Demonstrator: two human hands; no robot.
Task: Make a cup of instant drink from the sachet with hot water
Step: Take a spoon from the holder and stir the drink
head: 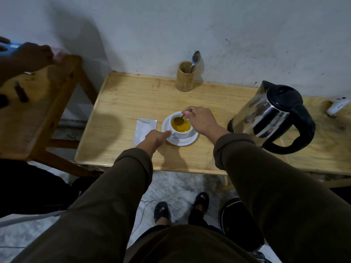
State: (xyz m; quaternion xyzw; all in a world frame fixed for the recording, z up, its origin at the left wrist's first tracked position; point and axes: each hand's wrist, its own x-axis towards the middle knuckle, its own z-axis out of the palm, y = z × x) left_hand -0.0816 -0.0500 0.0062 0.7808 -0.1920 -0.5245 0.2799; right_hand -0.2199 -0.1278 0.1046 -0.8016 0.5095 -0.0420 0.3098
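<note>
A white cup (181, 134) holding a yellow-orange drink stands on a white saucer (185, 142) in the middle of the wooden table (133, 95). My right hand (199, 120) pinches a small spoon (179, 119) whose bowl dips into the drink. My left hand (156, 138) grips the cup's handle on its left side. A flat white sachet (143, 130) lies on the table just left of the saucer, partly hidden by my left hand.
A steel electric kettle (269, 114) with a black lid and handle stands to the right. A bamboo holder (185, 76) with a spoon (195, 58) sits by the wall. Another person's hand (36, 56) reaches over a wooden side table (38, 103) at left. A white object (338, 108) lies far right.
</note>
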